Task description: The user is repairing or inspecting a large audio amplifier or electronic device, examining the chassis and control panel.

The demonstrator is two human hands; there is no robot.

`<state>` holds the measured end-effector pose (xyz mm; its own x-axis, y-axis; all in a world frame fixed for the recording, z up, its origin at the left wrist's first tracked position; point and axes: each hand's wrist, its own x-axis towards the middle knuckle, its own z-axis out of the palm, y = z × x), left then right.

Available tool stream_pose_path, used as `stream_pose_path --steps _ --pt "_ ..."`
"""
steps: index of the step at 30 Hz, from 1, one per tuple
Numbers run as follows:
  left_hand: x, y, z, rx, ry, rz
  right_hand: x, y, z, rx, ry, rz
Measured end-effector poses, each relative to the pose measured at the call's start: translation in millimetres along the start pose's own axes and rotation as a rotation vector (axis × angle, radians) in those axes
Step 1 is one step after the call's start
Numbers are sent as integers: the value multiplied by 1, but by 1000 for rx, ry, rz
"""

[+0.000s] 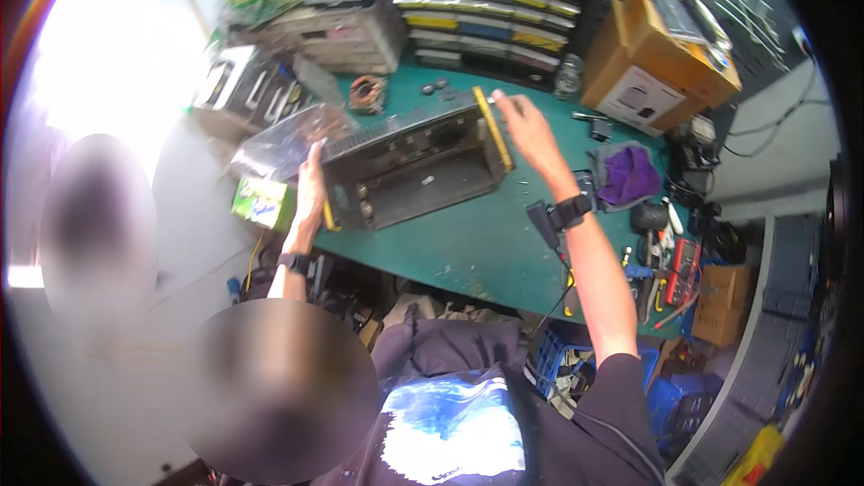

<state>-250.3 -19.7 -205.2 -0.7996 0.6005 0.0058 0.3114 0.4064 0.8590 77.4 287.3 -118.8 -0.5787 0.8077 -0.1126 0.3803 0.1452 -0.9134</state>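
A dark metal casing (423,171), hollow and box-shaped, rests tilted on the green workbench with its open side toward me. Yellow strips run along its two ends. My left hand (310,191) is closed on the left end; some of its fingers are hidden by the casing. At the far right corner, my right hand (533,137) has its fingers stretched out, the tips at the yellow strip (492,129) and the palm apart from it. A clear plastic bag (292,139) and a green-and-white packet (261,201) lie beside my left hand.
The green bench (486,252) bears a copper-wound coil (366,94) behind the casing. A purple cloth (627,175), a red multimeter (685,263) and several hand tools lie to the right. A cardboard box (630,58) and a drawer rack (486,13) stand at the back.
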Motion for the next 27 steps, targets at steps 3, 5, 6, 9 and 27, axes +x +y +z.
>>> stream_pose_path --steps 3,5,6,9,27 --pt "-1 -63 -16 227 -104 251 24 -24 21 -156 -114 75" --pt "-23 16 6 141 -144 175 24 -14 7 -323 -121 41" --pt "-26 29 7 104 -112 59 21 -14 9 -375 -152 45" --pt "-21 23 0 10 -42 -81 14 -11 29 -342 -106 -25" --pt "-103 62 6 -9 185 33 -52 23 19 -290 74 -376"
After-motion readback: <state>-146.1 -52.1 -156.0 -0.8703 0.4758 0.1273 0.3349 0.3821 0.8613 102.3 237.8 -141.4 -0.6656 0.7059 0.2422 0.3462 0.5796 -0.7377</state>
